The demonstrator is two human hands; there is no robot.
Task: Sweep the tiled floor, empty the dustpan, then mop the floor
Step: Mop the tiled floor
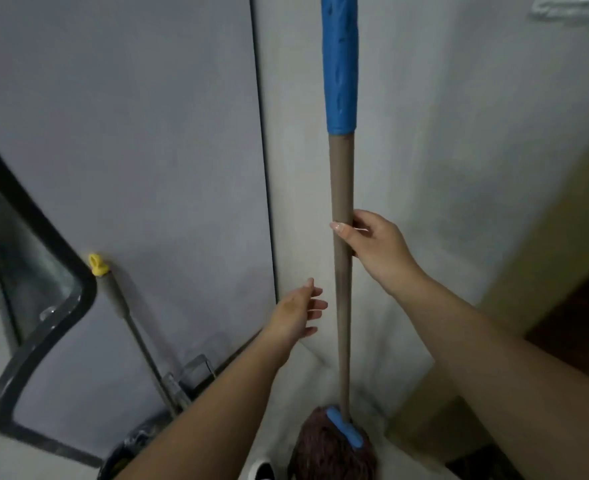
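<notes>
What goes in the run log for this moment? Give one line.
stage: mopping | right hand: grips mop handle, upright | left hand: open, beside handle, not touching | mop head: down at floor

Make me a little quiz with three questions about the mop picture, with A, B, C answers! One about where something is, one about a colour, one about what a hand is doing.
1. Where does the stick with the yellow tip lean?
A. against the grey wall, left of the mop
B. flat on the floor
C. in the left hand

2. What colour is the sleeve at the top of the mop handle?
A. red
B. blue
C. green

3. What is the left hand doing?
A. gripping the mop handle
B. open near the handle, holding nothing
C. making a fist

Answers: 1 A, its tip rests on the wall. 2 B, the sleeve is blue. 3 B, its fingers are spread; only the right hand holds the handle.
</notes>
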